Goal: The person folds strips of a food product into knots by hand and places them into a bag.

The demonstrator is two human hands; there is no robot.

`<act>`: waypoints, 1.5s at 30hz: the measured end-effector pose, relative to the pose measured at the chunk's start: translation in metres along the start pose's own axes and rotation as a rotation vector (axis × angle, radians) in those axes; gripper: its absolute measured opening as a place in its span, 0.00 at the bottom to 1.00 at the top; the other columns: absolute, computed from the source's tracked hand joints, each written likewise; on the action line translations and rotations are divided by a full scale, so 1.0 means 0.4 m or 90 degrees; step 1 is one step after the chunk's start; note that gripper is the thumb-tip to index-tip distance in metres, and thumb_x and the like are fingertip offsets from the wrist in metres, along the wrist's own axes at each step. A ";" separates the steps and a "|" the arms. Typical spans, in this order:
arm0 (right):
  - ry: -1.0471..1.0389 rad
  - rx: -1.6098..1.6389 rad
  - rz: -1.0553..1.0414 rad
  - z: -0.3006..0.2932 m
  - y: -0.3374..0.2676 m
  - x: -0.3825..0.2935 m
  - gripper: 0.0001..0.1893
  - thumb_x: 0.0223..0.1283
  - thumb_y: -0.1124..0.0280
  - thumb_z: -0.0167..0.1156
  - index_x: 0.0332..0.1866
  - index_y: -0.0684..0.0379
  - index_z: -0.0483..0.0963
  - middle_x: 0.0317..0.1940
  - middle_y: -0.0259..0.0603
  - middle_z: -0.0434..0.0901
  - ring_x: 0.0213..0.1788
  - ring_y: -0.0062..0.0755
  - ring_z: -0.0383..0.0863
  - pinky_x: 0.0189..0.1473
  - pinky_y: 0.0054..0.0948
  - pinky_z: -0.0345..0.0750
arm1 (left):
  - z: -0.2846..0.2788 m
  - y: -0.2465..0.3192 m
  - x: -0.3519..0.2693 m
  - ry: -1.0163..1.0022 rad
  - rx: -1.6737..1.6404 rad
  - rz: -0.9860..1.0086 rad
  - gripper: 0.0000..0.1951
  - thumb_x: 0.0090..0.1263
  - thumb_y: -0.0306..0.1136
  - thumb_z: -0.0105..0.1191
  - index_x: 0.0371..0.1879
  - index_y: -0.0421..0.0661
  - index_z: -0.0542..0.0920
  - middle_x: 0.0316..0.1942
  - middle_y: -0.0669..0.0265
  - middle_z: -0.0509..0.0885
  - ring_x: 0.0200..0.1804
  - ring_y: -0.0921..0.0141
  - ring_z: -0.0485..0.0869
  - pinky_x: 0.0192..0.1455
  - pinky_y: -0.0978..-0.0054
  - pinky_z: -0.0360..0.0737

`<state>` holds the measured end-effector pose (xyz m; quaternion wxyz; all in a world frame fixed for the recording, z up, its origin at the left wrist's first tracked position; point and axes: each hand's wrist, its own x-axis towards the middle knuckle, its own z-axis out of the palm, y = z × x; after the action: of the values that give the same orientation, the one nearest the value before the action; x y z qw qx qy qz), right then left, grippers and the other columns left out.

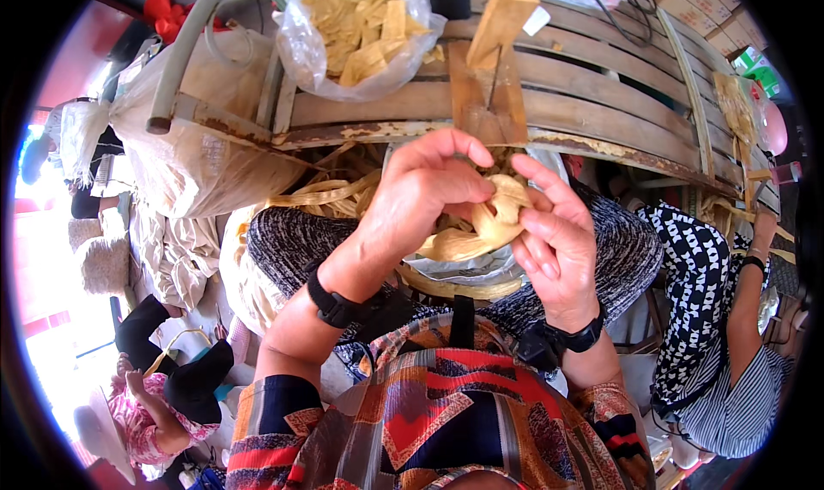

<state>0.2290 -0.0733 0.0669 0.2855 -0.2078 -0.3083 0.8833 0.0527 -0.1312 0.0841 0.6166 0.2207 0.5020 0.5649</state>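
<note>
Both hands are raised over the lap, in front of the slatted bench. A yellowish strip of dried plant fibre or bean-curd-like material, looped into a knot (505, 210), sits between them. My left hand (428, 187) pinches the knot's left side with thumb and forefinger. On the other side my right hand (557, 232) grips it between thumb and fingers. One end of the strip hangs down to the left. Below lies a plastic-lined container (463, 271), partly hidden by the hands. Beyond stands a wooden block with an upright metal spike (494, 81).
A clear plastic bag (299, 46) of yellowish pieces rests on the slatted wooden bench (599, 100). Long strips (335, 194) lie beneath its rusty edge. At left stands a large full sack (206, 136). One person (154, 406) sits at left, another (727, 374) at right.
</note>
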 end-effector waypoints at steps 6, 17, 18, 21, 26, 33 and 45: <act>-0.058 -0.149 -0.006 -0.006 -0.019 0.011 0.30 0.60 0.78 0.55 0.68 0.64 0.54 0.39 0.41 0.79 0.19 0.08 0.66 0.22 0.11 0.65 | -0.015 -0.020 -0.013 -0.205 -0.057 -0.163 0.10 0.65 0.32 0.54 0.39 0.39 0.75 0.26 0.64 0.81 0.28 0.73 0.82 0.33 0.81 0.78; 0.151 -0.416 -0.031 0.026 -0.041 -0.011 0.15 0.67 0.60 0.53 0.29 0.61 0.71 0.17 0.25 0.68 0.18 0.13 0.67 0.19 0.14 0.64 | -0.021 0.015 -0.024 -0.133 0.247 -0.022 0.14 0.61 0.31 0.62 0.43 0.39 0.79 0.29 0.72 0.80 0.33 0.81 0.75 0.36 0.85 0.70; 0.112 -0.408 -0.029 0.018 -0.044 -0.024 0.15 0.68 0.60 0.52 0.31 0.61 0.71 0.17 0.25 0.69 0.18 0.14 0.69 0.20 0.14 0.65 | -0.060 0.016 -0.025 -0.086 0.214 -0.003 0.12 0.60 0.31 0.62 0.41 0.39 0.81 0.29 0.72 0.80 0.32 0.82 0.75 0.36 0.85 0.70; 0.041 -0.432 -0.043 -0.024 -0.061 -0.039 0.16 0.69 0.60 0.50 0.34 0.63 0.73 0.20 0.28 0.72 0.22 0.17 0.74 0.26 0.16 0.69 | -0.085 0.011 -0.024 -0.026 0.214 0.065 0.07 0.61 0.29 0.61 0.35 0.39 0.83 0.29 0.72 0.82 0.33 0.82 0.75 0.36 0.85 0.72; 0.029 -0.527 -0.003 -0.048 -0.119 0.032 0.27 0.70 0.50 0.43 0.38 0.68 0.77 0.32 0.43 0.81 0.37 0.27 0.81 0.44 0.24 0.74 | -0.039 0.029 -0.029 -0.047 0.274 0.130 0.05 0.61 0.25 0.60 0.34 0.39 0.82 0.28 0.70 0.82 0.30 0.81 0.76 0.32 0.85 0.71; -0.301 -0.502 0.420 -0.012 -0.139 0.072 0.20 0.70 0.54 0.46 0.37 0.63 0.71 0.23 0.33 0.73 0.24 0.22 0.78 0.29 0.19 0.76 | -0.044 0.039 -0.016 -0.147 0.582 0.455 0.05 0.56 0.23 0.62 0.31 0.38 0.83 0.24 0.64 0.83 0.29 0.76 0.82 0.32 0.80 0.77; 0.129 -0.810 -0.052 -0.151 -0.085 0.293 0.14 0.65 0.58 0.53 0.38 0.60 0.72 0.20 0.38 0.76 0.20 0.25 0.75 0.21 0.27 0.69 | -0.104 -0.019 0.286 0.136 0.543 0.245 0.09 0.61 0.32 0.61 0.29 0.37 0.82 0.19 0.70 0.77 0.25 0.81 0.72 0.26 0.81 0.70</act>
<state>0.1866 0.0487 0.0234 0.1675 -0.4069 -0.7512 0.4920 0.0039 -0.0403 0.0188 0.3003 0.4836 0.6994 0.4322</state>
